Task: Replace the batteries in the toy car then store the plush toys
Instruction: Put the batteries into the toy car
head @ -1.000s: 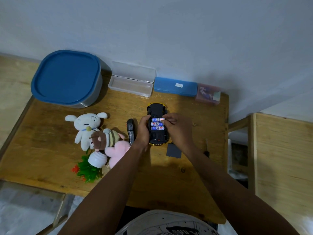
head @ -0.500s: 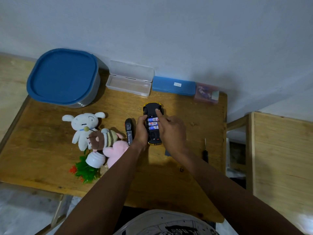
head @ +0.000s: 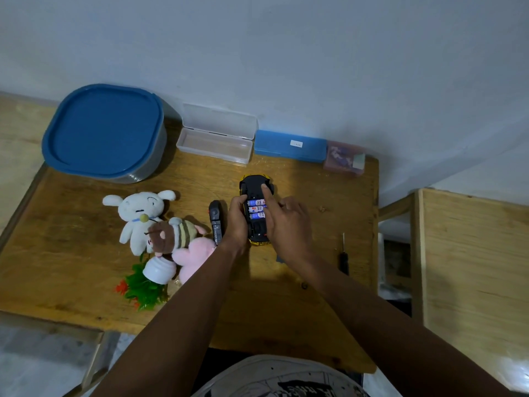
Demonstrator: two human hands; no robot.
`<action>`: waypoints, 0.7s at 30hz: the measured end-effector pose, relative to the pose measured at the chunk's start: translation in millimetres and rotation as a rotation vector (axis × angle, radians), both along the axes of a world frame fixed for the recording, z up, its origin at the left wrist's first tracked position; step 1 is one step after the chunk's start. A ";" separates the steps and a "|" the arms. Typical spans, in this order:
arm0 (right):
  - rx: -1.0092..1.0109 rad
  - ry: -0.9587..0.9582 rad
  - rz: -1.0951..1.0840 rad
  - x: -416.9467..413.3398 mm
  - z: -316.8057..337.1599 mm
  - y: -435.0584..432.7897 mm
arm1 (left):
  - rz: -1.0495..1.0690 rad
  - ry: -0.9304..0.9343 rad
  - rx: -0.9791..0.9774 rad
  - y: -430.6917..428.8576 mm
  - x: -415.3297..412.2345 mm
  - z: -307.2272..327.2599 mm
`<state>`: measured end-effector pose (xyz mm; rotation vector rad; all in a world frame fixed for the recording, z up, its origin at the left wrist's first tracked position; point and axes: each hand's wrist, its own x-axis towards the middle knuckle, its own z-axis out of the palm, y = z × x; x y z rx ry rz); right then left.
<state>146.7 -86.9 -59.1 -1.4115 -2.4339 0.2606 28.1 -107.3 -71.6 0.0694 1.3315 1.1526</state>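
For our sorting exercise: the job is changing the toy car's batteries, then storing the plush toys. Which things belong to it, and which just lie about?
Belong: toy car, batteries, white plush, bee plush, pink plush, blue-lidded tub, screwdriver.

Lying about: remote, clear case, blue case, plastic plant.

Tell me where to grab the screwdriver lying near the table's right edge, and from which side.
Take the screwdriver by its dark handle, the thicker end nearest the person, coming from above with the right hand, fingers closing across the handle's width. It lies flat on the table, its thin shaft pointing toward the wall, with bare wood on both sides, so the handle probably gives the surest hold.
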 end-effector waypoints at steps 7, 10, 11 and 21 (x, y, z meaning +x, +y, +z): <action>-0.356 0.321 -0.035 14.4 4.3 -1.2 | -0.029 0.009 0.051 -5.0 3.3 7.5; -0.363 0.361 -0.084 29.3 11.5 -3.0 | -0.058 0.067 0.042 -7.9 4.8 14.4; -0.358 0.364 -0.119 35.9 14.4 -4.5 | -0.068 0.086 0.034 -9.2 5.5 16.0; -0.282 0.310 -0.354 100.7 3.8 -26.9 | -0.089 -0.010 0.109 -46.9 45.0 27.7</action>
